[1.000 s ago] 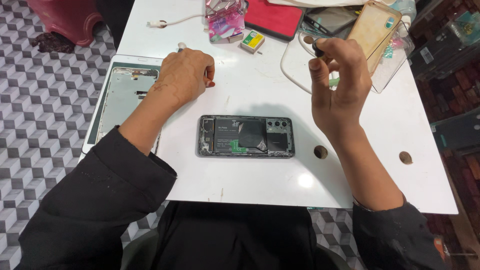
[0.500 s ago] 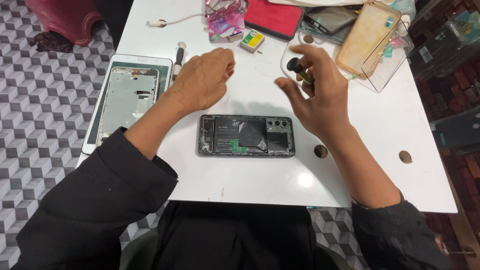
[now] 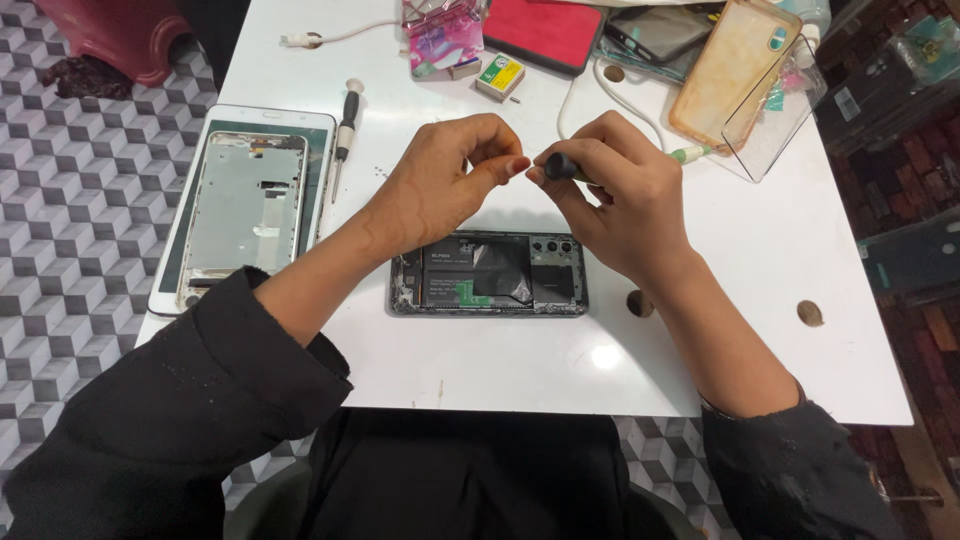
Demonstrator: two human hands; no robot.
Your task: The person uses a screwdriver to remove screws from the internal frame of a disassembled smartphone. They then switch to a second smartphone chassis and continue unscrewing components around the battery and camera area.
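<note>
Above the opened black smartphone: both hands meet.
Right hand grips a dark-handled screwdriver, shaft hidden; left hand pinches its tip at 9 o'clock.

Table: smooth white laminate, slightly glossy. Opened phone: dark metal frame, black matt film inside. Tablet frame: dull grey metal. Phone case: clear yellowed plastic. Sleeves: black matt cloth.

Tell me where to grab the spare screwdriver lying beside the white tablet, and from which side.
Grip the screwdriver by its thick dark handle, coming straight down from above. It lies flat on the table, the thin shaft pointing toward the person, with the tablet close on one side, so pinch across the handle's width.
</note>
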